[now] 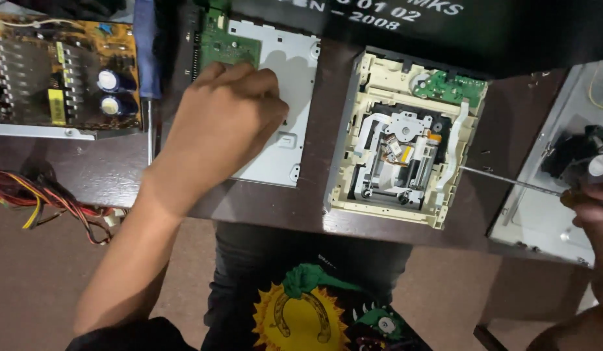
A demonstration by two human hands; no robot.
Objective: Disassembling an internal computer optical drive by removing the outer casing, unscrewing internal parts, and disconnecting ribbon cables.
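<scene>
The left hand (227, 120) is laid, fingers curled and pressed together, on a grey metal cover plate (285, 97) that lies flat on the dark worktop (275, 208); a green circuit board (227, 42) is seen at the plate's far corner, just past the knuckles. Just beside the plate, an opened optical drive (402, 146) with a cream plastic frame is set, its mechanism exposed. At the right edge, a thin screwdriver (509, 181) is pinched in the right hand (594, 208), its tip touching the drive's side. A yellow power board (61, 71) is placed far left, coloured wires (35, 195) hanging below it
</scene>
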